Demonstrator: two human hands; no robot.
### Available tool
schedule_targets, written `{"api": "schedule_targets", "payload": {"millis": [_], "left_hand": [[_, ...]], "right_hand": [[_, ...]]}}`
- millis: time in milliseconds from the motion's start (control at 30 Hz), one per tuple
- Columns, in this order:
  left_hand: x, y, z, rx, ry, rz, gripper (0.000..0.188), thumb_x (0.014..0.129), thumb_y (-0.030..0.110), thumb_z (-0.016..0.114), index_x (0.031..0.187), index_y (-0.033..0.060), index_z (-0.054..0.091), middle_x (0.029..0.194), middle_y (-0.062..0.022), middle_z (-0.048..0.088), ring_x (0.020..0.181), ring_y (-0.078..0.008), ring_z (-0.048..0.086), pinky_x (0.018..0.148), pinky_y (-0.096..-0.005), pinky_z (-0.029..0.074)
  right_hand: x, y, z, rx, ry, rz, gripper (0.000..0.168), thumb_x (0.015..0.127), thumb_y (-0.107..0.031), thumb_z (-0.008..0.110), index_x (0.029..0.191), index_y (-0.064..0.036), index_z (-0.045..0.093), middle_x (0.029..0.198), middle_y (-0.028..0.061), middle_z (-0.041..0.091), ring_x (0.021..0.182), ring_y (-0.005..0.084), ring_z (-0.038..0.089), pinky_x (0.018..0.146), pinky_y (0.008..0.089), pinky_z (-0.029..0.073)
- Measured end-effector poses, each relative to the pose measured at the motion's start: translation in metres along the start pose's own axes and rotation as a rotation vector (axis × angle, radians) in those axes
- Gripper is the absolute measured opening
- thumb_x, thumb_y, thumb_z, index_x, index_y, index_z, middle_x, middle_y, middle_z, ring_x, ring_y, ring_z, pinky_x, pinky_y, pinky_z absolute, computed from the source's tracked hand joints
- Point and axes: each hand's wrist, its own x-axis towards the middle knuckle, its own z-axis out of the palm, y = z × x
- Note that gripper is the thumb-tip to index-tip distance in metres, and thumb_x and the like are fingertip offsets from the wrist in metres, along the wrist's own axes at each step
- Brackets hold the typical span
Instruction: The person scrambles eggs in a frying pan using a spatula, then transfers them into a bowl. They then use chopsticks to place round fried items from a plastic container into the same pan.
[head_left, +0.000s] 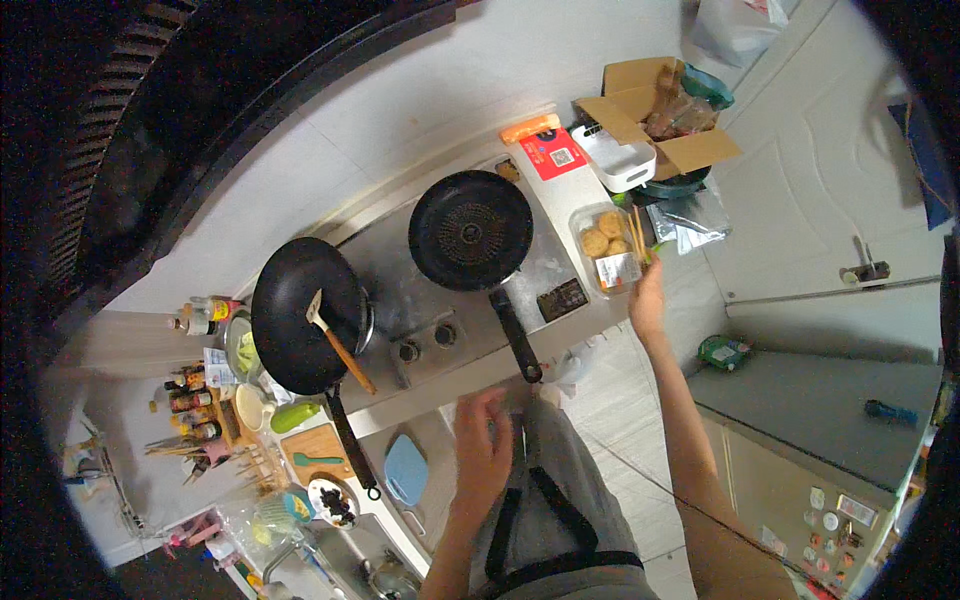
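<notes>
My right hand is at the counter's right end, holding wooden chopsticks beside a clear plastic box of round golden-brown food pieces. My left hand hangs in front of my body below the stove's front edge; it is blurred, and whether it holds anything cannot be told. A black frying pan rests on the far burner side of the stove, its handle pointing towards me. To its left, a black wok holds a spatula with a wooden handle leaning across its rim.
Right of the stove are a white plastic basket, a red printed card and an open cardboard box. On the left lie a green squash, a wooden cutting board, a plate of dark food and seasoning bottles. A sink is at lower left.
</notes>
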Motion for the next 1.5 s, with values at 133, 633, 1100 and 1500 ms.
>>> {"api": "schedule_targets", "payload": {"millis": [133, 633, 1100, 1500], "left_hand": [[0.038, -0.002, 0.049, -0.225, -0.268, -0.007, 0.021, 0.096, 0.007, 0.053, 0.116, 0.0008, 0.053, 0.105, -0.0158, 0.056, 0.099, -0.0291, 0.058, 0.086, -0.0388, 0.045], [0.169, -0.063, 0.269, -0.017, -0.329, -0.212, 0.039, 0.097, 0.021, 0.053, 0.128, -0.0017, 0.05, 0.11, -0.0246, 0.063, 0.109, -0.0353, 0.061, 0.092, -0.042, 0.048], [0.149, 0.019, 0.2, -1.305, -0.359, -0.459, 0.054, 0.102, 0.051, 0.042, 0.141, 0.0152, 0.034, 0.141, -0.0076, 0.044, 0.132, -0.0238, 0.044, 0.109, -0.0408, 0.035], [0.134, 0.115, 0.066, -1.747, -0.578, -0.15, 0.082, 0.095, 0.072, 0.03, 0.152, 0.0124, 0.029, 0.147, -0.0088, 0.045, 0.134, -0.0242, 0.045, 0.109, -0.0439, 0.04]], "right_hand": [[-0.016, 0.03, -0.031, 0.018, -0.078, 0.407, 0.035, 0.091, -0.017, 0.061, 0.121, -0.001, 0.053, 0.094, 0.0163, 0.065, 0.081, 0.0243, 0.062, 0.07, 0.0381, 0.049], [-0.004, 0.086, 0.008, 0.533, -0.106, 0.597, 0.023, 0.096, -0.023, 0.064, 0.108, -0.003, 0.06, 0.07, -0.0025, 0.05, 0.064, 0.0064, 0.048, 0.053, 0.0259, 0.04], [0.006, -0.065, -0.113, 0.723, -0.072, 0.615, 0.028, 0.103, -0.036, 0.05, 0.11, -0.009, 0.05, 0.067, -0.002, 0.054, 0.053, 0.002, 0.045, 0.041, 0.0189, 0.025], [-0.002, -0.242, -0.173, 0.453, -0.048, 0.36, 0.031, 0.1, -0.027, 0.057, 0.125, -0.007, 0.058, 0.086, -0.0054, 0.062, 0.05, -0.0013, 0.033, 0.044, 0.0191, 0.025]]}}
